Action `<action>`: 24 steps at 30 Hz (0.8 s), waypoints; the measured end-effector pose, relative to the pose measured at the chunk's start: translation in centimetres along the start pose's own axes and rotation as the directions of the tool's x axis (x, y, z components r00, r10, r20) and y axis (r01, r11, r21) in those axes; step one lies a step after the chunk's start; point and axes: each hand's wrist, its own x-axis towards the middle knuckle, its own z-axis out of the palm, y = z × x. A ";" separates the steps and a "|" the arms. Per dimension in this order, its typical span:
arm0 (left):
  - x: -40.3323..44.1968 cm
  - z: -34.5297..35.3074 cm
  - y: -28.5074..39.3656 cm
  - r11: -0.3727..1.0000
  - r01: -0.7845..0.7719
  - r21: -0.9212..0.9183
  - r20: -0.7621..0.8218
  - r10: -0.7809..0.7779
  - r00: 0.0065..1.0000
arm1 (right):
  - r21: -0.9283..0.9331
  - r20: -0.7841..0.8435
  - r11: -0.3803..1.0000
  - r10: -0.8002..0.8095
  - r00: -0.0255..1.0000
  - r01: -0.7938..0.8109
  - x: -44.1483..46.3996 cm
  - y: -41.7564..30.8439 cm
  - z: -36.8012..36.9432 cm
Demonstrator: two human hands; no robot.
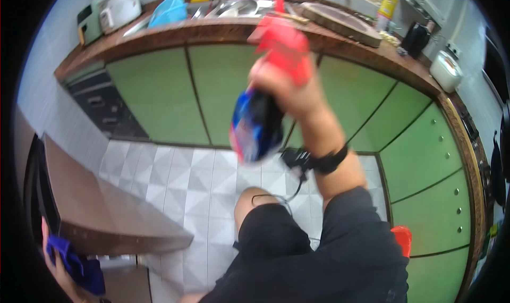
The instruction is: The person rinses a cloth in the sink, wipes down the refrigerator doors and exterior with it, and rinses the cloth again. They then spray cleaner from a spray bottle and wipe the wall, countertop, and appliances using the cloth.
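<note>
In front of me, my right hand (279,85) is wrapped round a spray bottle (257,127) that is smeared by motion. Its blue and black body hangs below the hand, and its large red head (284,45) shows above. At the lower left edge, my left hand (61,268) grips a dark blue cloth (79,266), with some fingers hidden by it. The cloth is close to the lower edge of a brownish door panel (106,196), which looks like an open fridge door. Whether cloth and door touch, I cannot tell.
A brown stone counter (175,36) curves above green cabinets (154,93). On it are a white cooker (121,8), a blue basket (169,10), a sink with dishes (241,8) and a round wooden board (340,22). Grey-white tiles (194,175) cover the floor. A red object (402,240) shows beside my leg.
</note>
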 end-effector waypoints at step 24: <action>-1.5 1.5 6.2 0.977 0.136 0.162 -0.203 -0.101 0.974 | -0.947 -0.284 0.306 -0.646 0.709 -0.101 28.2 12.9 -31.5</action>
